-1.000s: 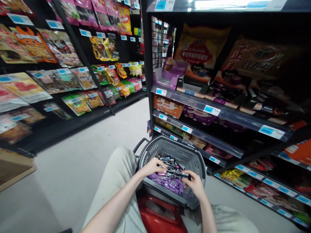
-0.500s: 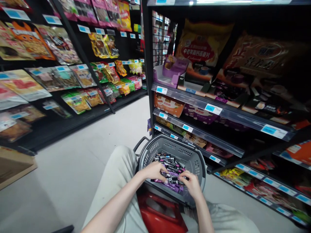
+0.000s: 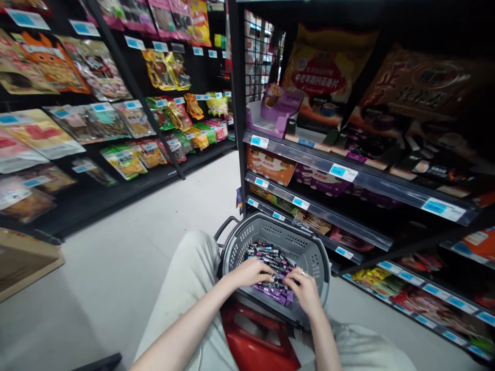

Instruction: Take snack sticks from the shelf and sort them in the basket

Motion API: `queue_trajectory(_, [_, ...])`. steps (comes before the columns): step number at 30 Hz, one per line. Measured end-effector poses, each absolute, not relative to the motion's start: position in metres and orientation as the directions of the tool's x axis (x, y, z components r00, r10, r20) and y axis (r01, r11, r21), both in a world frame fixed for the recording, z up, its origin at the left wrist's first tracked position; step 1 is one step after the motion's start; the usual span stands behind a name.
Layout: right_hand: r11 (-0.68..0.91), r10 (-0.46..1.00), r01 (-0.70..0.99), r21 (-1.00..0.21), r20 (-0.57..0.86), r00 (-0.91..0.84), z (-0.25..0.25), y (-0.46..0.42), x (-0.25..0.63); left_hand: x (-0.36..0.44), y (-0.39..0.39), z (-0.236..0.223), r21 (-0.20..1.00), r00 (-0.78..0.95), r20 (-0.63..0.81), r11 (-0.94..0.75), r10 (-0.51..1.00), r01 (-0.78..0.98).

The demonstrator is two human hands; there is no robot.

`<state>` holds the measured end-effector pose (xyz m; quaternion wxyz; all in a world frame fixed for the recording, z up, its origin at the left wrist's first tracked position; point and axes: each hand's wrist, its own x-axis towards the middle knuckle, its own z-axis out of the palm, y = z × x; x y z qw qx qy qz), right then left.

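Note:
A grey plastic shopping basket [image 3: 279, 229] stands between my knees, holding a heap of slim stick sachets [image 3: 266, 252] in black and purple wrappers. My left hand [image 3: 252, 271] reaches in from the left, its thumb and fingers closed around sachets near the middle of the heap. Close beside it, my right hand [image 3: 303, 287] pinches the right ends of the sachets between thumb and fingers. More purple sachets [image 3: 275, 295] lie below the hands, against the near side of the basket. The fingers partly cover what they grip.
A dark shelf rack [image 3: 294, 154] with boxes and large bags rises just beyond the basket to the right. Snack bags [image 3: 124, 161] fill the shelves on the left. A cardboard box [image 3: 31, 263] sits on the floor at left. Something red [image 3: 255, 335] is beneath the basket.
My left hand has shifted slightly right, nearer to my right hand, and its fingers have drawn closer together. The view has moved a little; the basket stays in place.

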<state>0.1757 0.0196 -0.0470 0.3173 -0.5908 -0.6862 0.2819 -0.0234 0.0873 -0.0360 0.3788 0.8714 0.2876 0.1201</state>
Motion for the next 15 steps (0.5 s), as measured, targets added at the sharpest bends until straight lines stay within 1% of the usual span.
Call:
queue_trajectory(4, [0.166, 0.986, 0.724, -0.669, 0.137, -0.099, -0.0500, 0.0209, 0.1758, -0.0191, 0.0870, -0.0403, 0.720, 0.783, 0.026, -0.555, 0.622, 0.417])
queue_trajectory(9, [0.171, 0.978, 0.800, -0.575, 0.197, -0.067, -0.0523, 0.0201, 0.1744, -0.0152, 0.0847, -0.0364, 0.684, 0.705, 0.060, -0.544, 0.706, 0.486])
queue_trajectory(12, [0.168, 0.977, 0.803, -0.571, 0.207, -0.057, -0.0503, 0.0183, 0.1729, -0.0159, 0.0853, -0.0373, 0.729, 0.682, 0.034, -0.486, 0.730, 0.483])
queue_trajectory(15, [0.181, 0.981, 0.753, -0.633, 0.174, -0.089, -0.0458, 0.0168, 0.1708, -0.0190, 0.0878, -0.0429, 0.829, 0.708, -0.098, -0.336, 0.699, 0.447])
